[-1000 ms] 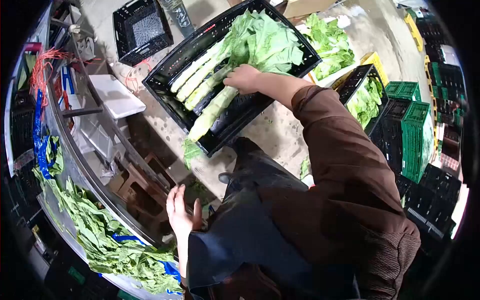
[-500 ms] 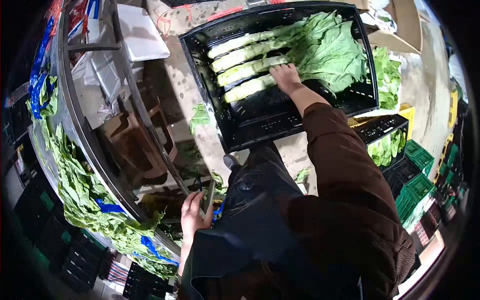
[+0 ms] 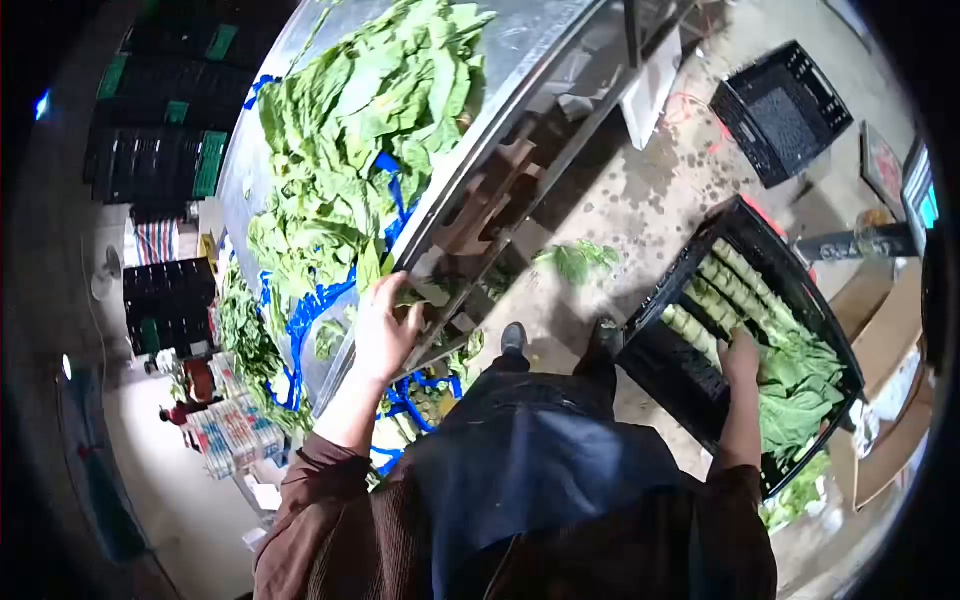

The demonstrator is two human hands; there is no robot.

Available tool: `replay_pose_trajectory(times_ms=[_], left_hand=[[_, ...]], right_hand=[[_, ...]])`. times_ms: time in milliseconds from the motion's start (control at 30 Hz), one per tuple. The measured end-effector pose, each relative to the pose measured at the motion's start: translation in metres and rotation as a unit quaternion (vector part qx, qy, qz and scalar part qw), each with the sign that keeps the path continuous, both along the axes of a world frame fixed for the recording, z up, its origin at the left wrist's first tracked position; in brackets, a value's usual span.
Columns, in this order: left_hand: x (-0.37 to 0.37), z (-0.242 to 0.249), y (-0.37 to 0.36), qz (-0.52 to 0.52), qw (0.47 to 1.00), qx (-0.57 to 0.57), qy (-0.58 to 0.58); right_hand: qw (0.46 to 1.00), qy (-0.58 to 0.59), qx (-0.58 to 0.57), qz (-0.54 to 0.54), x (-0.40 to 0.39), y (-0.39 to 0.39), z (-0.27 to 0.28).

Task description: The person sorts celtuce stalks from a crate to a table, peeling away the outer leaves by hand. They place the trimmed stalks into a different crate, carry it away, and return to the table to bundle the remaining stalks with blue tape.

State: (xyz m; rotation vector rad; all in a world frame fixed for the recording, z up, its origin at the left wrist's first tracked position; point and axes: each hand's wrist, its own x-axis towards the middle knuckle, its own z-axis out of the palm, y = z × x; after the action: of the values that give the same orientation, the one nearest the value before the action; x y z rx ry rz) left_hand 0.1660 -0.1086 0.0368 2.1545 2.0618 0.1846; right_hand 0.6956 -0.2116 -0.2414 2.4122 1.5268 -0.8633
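Note:
My right hand (image 3: 740,357) is closed around a celtuce stalk near the leafy end, inside the black crate (image 3: 668,388) on the right. Several celtuces (image 3: 722,292) lie side by side there, pale stems toward the far left and green leaves (image 3: 800,390) toward the near right. At the edge of the metal table, my left hand (image 3: 385,330) has its thumb and fingers apart, and I see nothing held in it. Loose green leaves (image 3: 370,110) are heaped on the table beyond that hand.
Blue strapping (image 3: 310,315) trails among the leaves on the metal table (image 3: 520,50). An empty-looking black crate (image 3: 785,115) stands on the floor at upper right. Fallen leaves (image 3: 580,260) lie ahead of my feet. A cardboard box (image 3: 880,340) is beside the filled crate.
My view has turned left, so the table now fills more of it and the filled crate sits farther right. My right hand is still at the celtuces; my left hand is now by the table edge.

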Motion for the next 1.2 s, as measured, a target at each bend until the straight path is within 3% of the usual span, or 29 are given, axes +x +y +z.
replay_pose_trajectory(times_ms=[67, 100, 167, 200, 233, 300, 367, 467, 500, 533, 600, 633, 700, 767, 800, 867, 900, 967, 1000, 1067, 1100, 1200], left_hand=[[-0.049, -0.005, -0.001, 0.058, 0.994, 0.088, 0.028], [-0.07, -0.006, 0.002, 0.082, 0.99, 0.115, 0.029], [-0.11, -0.007, 0.005, 0.163, 0.978, 0.128, 0.025], [-0.133, -0.013, 0.007, 0.185, 0.971, 0.15, 0.027], [-0.155, -0.019, 0.009, 0.199, 0.966, 0.161, 0.04], [-0.182, -0.019, 0.014, 0.246, 0.953, 0.172, 0.037], [-0.216, -0.023, 0.016, 0.319, 0.931, 0.173, 0.022], [-0.282, -0.035, 0.02, 0.451, 0.883, 0.134, 0.007], [-0.299, -0.04, 0.02, 0.497, 0.862, 0.103, 0.019], [-0.308, -0.035, 0.022, 0.541, 0.84, 0.045, 0.01], [-0.341, -0.053, 0.017, 0.564, 0.825, 0.009, -0.035], [-0.372, -0.083, 0.009, 0.537, 0.838, 0.043, -0.079], [-0.384, -0.091, 0.001, 0.478, 0.862, 0.066, -0.156], [-0.376, -0.073, -0.006, 0.416, 0.872, 0.122, -0.228], [-0.374, -0.067, -0.016, 0.389, 0.893, 0.127, -0.189], [-0.355, -0.04, -0.034, 0.394, 0.911, 0.049, -0.111], [-0.353, -0.033, -0.046, 0.387, 0.916, -0.001, -0.101], [-0.352, -0.034, -0.065, 0.375, 0.921, -0.063, -0.084], [-0.351, -0.033, -0.069, 0.368, 0.925, -0.081, -0.055], [-0.349, -0.031, -0.071, 0.388, 0.909, -0.092, -0.123], [-0.349, -0.033, -0.072, 0.376, 0.915, -0.113, -0.099], [-0.34, -0.014, -0.077, 0.334, 0.943, 0.009, -0.013]], right_hand=[[0.98, 0.149, 0.117, -0.059, -0.034, 0.056, 0.059], [0.952, 0.219, 0.212, -0.036, -0.04, 0.077, 0.041], [0.915, 0.336, 0.223, -0.029, -0.113, 0.144, 0.129], [0.901, 0.323, 0.286, 0.034, -0.145, 0.168, 0.144], [0.877, 0.393, 0.274, 0.036, -0.185, 0.189, 0.172], [0.832, 0.419, 0.338, 0.134, -0.255, 0.23, 0.187], [0.844, 0.402, 0.315, 0.164, -0.333, 0.247, 0.252], [0.813, 0.342, 0.375, 0.287, -0.41, 0.291, 0.278], [0.795, 0.342, 0.416, 0.28, -0.433, 0.312, 0.278], [0.832, 0.298, 0.403, 0.237, -0.45, 0.332, 0.282], [0.842, 0.225, 0.459, 0.174, -0.465, 0.387, 0.261], [0.867, 0.174, 0.45, 0.125, -0.467, 0.413, 0.252], [0.898, 0.136, 0.418, 0.014, -0.459, 0.454, 0.229], [0.924, 0.068, 0.375, -0.037, -0.444, 0.482, 0.213], [0.946, 0.062, 0.313, -0.059, -0.438, 0.491, 0.215], [0.91, 0.013, 0.415, -0.001, -0.458, 0.471, 0.247], [0.863, 0.014, 0.496, 0.092, -0.471, 0.464, 0.258], [0.799, 0.137, 0.516, 0.278, -0.521, 0.423, 0.297], [0.796, 0.156, 0.452, 0.372, -0.551, 0.395, 0.317], [0.738, 0.219, 0.347, 0.536, -0.598, 0.348, 0.334], [0.716, 0.256, 0.286, 0.583, -0.621, 0.332, 0.336], [0.598, 0.364, 0.238, 0.674, -0.674, 0.306, 0.311]])
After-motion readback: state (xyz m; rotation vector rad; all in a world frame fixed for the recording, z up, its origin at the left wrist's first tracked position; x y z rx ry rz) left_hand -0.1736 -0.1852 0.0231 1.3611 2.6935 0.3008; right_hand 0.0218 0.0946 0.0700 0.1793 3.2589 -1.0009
